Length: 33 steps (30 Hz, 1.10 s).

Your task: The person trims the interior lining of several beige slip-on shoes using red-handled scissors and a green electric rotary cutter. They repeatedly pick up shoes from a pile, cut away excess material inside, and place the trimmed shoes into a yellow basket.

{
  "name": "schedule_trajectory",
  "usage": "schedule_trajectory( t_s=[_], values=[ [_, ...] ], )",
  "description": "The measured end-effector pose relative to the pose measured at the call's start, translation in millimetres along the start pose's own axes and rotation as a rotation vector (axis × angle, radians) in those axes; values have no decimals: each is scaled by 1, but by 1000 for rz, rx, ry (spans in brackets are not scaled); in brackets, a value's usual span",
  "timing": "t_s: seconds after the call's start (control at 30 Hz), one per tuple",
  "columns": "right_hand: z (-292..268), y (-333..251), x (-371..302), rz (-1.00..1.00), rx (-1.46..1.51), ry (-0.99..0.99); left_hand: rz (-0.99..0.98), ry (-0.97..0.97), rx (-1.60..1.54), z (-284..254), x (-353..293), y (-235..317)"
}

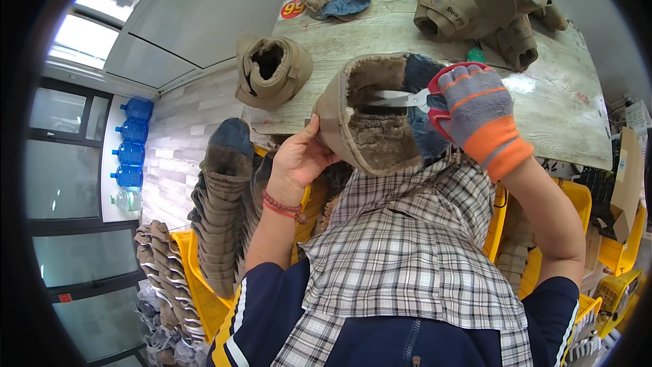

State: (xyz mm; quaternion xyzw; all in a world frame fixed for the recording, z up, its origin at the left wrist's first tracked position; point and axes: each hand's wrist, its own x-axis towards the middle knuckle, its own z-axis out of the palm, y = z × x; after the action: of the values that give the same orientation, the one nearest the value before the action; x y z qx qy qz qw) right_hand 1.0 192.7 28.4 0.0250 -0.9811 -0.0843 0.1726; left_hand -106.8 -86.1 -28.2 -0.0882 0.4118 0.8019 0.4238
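Just over the table's near edge, a tan boot upper (377,132) is tilted with its opening toward me. Brown fleece lines it, and a blue patch covers the right side of the inside. My bare left hand (299,156), with red bead bracelets at the wrist, grips its left wall, thumb on the outside. My right hand (482,112), in a grey and orange glove, is closed around the red handles of a pair of scissors (418,100). The blades point left into the opening, against or close to the lining; whether they touch it I cannot tell.
Another tan upper (292,71) stands at the table's (557,119) left edge. More lie at the far side, including a pile (468,10) at right. Stacked uppers (221,231) fill a yellow crate (193,265) at lower left. A cardboard box (625,183) stands at right.
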Motion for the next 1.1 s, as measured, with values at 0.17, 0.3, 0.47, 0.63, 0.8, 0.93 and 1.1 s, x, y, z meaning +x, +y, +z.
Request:
schedule_trajectory(
  t_s=[0.17, 0.3, 0.47, 0.63, 0.8, 0.93, 1.1],
  values=[
    [6, 8, 7, -92, -30, 135, -44, -19, -16, -1, 0, 1],
    [9, 7, 14, -149, -130, 100, -69, -43, -15, 6, -4, 3],
    [15, 5, 14, -164, -94, 120, -90, -43, -11, 1, -4, 7],
    [20, 10, 7, -129, -24, 61, -91, -54, -4, -1, -4, 9],
    [11, 18, 3, -143, -52, 123, -104, -45, -4, -5, -5, 10],
    [3, 15, 6, -200, -67, 126, -125, -82, 39, -2, -3, 10],
    [14, 18, 2, -185, -78, 110, -124, -100, 64, 9, -5, 12]
  ],
)
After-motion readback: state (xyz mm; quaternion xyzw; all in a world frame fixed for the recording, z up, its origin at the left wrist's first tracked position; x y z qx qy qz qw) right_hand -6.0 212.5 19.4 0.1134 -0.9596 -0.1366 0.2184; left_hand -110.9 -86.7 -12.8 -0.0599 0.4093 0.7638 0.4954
